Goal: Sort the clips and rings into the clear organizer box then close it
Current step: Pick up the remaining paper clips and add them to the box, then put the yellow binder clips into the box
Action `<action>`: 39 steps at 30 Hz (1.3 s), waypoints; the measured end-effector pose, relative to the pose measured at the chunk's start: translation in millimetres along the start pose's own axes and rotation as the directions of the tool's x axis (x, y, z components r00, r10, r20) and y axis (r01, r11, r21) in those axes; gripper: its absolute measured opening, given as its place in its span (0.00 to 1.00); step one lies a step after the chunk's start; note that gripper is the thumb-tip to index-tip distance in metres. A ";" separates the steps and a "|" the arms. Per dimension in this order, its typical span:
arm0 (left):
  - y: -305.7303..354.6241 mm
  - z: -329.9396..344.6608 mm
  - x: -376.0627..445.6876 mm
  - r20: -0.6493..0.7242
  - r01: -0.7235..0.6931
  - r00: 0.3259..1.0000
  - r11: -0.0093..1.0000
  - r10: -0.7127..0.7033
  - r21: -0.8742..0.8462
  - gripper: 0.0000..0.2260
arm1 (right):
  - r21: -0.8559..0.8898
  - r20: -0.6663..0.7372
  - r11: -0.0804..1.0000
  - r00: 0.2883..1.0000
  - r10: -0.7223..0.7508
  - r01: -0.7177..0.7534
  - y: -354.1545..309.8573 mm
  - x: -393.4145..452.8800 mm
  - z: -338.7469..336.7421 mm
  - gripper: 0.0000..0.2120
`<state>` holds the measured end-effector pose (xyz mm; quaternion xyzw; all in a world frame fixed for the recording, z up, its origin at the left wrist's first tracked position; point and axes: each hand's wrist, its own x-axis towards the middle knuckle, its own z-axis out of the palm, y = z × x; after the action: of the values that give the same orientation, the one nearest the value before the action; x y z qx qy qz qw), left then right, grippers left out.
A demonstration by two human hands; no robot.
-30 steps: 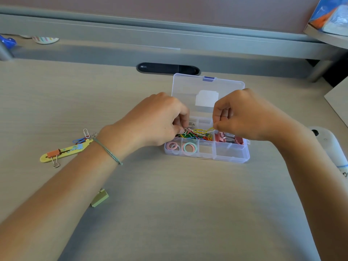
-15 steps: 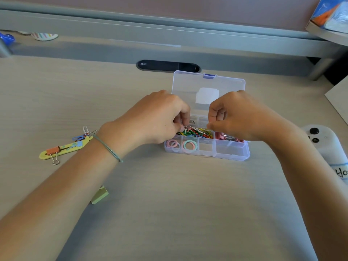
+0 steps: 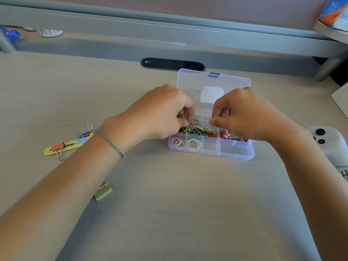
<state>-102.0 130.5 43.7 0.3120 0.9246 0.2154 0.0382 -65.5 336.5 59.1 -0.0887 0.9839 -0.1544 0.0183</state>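
Observation:
The clear organizer box (image 3: 235,152) sits at the desk's middle with its lid (image 3: 212,81) standing open. Coloured paper clips (image 3: 199,131) fill a middle compartment. Pink rings (image 3: 176,142) and a mint-and-pink ring (image 3: 194,144) lie in the front left cells, and pink binder clips (image 3: 237,136) lie at the right. My left hand (image 3: 156,113) hovers over the box's left end and pinches a thin silver paper clip (image 3: 185,115). My right hand (image 3: 244,113) is over the right half, fingertips pinched together above the clips; nothing shows between them.
Left of the box lie a yellow strip with an orange binder clip (image 3: 58,147) and loose blue and white paper clips (image 3: 85,133). A green binder clip (image 3: 103,192) lies near my left forearm. A white controller (image 3: 331,142) sits right; a black cable grommet (image 3: 172,64) behind.
My right hand has shifted left, closer to my left hand over the paper clip compartment. My left hand has stayed over the box's left end.

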 end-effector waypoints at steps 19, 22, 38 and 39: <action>-81.9 -56.1 -134.4 -0.164 0.220 0.958 0.970 -0.235 -0.108 0.03 | 0.057 -0.038 0.918 0.920 -0.391 0.392 -112.3 -23.9 52.9 0.12; -96.4 -45.9 -161.8 -0.183 0.248 0.946 0.961 -0.268 -0.126 0.04 | 0.041 -0.010 0.891 0.892 -0.453 0.453 -141.5 -26.1 70.5 0.12; -95.6 -43.1 -192.5 0.014 0.158 0.987 0.969 -0.159 -0.189 0.14 | -0.012 0.121 0.875 0.870 -0.479 0.483 -186.9 -35.9 94.6 0.14; -95.6 -42.1 -192.3 0.034 0.166 0.986 0.969 -0.163 -0.185 0.15 | -0.013 0.122 0.874 0.869 -0.480 0.485 -187.8 -35.7 93.9 0.13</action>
<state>-9.9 -67.5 29.2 0.2312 0.9226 0.2944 0.0937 7.3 138.8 27.7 -0.3408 0.9309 -0.1273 0.0340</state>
